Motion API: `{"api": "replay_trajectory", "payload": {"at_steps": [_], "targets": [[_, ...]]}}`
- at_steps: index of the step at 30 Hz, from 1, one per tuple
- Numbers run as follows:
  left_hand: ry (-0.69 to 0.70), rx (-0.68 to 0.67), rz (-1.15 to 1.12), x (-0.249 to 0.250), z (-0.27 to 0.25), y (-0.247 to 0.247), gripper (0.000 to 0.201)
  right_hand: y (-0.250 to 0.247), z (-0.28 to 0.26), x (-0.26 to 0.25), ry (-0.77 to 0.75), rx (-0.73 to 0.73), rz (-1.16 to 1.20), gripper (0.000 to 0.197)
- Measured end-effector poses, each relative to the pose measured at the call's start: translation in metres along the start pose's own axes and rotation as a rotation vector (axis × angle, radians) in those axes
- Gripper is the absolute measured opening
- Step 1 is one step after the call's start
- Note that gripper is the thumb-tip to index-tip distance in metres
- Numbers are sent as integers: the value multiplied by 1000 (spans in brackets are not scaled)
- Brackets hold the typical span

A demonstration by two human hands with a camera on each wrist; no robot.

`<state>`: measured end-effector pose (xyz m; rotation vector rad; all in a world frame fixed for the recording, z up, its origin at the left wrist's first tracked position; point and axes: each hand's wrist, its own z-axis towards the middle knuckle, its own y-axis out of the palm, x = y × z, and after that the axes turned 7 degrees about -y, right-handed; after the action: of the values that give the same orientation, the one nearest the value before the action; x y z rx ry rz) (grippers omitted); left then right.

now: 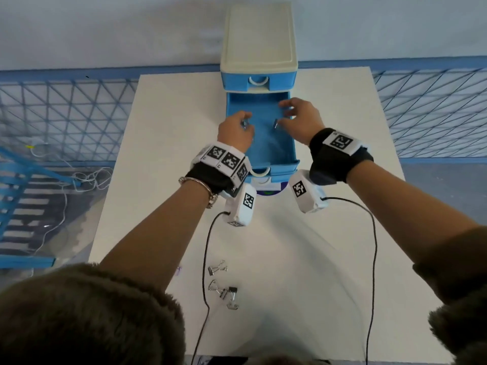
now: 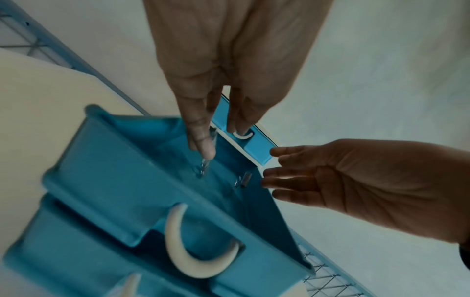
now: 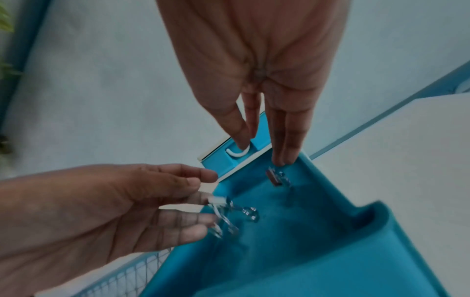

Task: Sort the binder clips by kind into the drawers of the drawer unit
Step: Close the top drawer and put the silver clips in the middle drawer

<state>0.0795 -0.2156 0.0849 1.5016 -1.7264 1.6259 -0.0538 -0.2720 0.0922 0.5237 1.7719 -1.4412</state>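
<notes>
The blue drawer unit (image 1: 259,35) with a cream top stands at the table's far edge, one drawer (image 1: 274,151) pulled out. Both hands hover over this drawer. My left hand (image 1: 237,129) has thumb and fingers apart, and silver binder clips (image 3: 223,205) hang blurred right at its fingertips over the drawer's (image 3: 305,231) left side. My right hand (image 1: 300,119) has straight fingers, and a silver clip (image 3: 276,177) is just below their tips, loose in the air. In the left wrist view this clip (image 2: 244,179) shows inside the drawer (image 2: 114,160).
Two silver clips (image 1: 217,268) (image 1: 216,285) and a black clip (image 1: 232,291) lie on the white table (image 1: 329,246) near me. Closed drawers with cream handles (image 1: 258,81) sit above and below the open one. Two black cables (image 1: 374,259) trail across the table. Blue mesh fencing (image 1: 66,114) flanks it.
</notes>
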Motion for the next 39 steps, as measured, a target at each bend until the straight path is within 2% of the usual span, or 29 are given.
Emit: {"api": "replay_trajectory", "payload": {"at_steps": [2,6,10,12,16,19,22,25,28,31,34,39], "targets": [[30,-10,61,-6,-2,-2,31,0,-6,1,-51,-8,-6,37],[154,38,17,-29,-27,-16,31,9,-40,1,-174,45,84,29],[219,34,-61,-81,-78,-26,26,35,-93,10,-294,-79,80,21],[190,-10,15,-120,-104,-28,26,53,-120,17,-319,-181,59,19],[165,-171,284,-200,-151,-32,31,98,-170,33,-289,-503,-121,24],[172,-300,522,-232,-179,-36,41,125,-207,37,-265,-740,-302,36],[201,-385,659,-247,-193,-35,56,144,-236,38,-282,-865,-426,46],[331,-389,715,-252,-193,-28,63,159,-253,39,-233,-867,-469,56],[367,-454,782,-248,-185,-20,64,170,-262,38,-195,-825,-514,69],[380,-514,871,-243,-180,-16,61,173,-265,38,-172,-791,-526,61],[308,-524,938,-239,-176,-14,52,171,-264,40,-97,-744,-478,43],[172,-459,812,-238,-174,-13,36,168,-264,41,2,-621,-373,40]]}}
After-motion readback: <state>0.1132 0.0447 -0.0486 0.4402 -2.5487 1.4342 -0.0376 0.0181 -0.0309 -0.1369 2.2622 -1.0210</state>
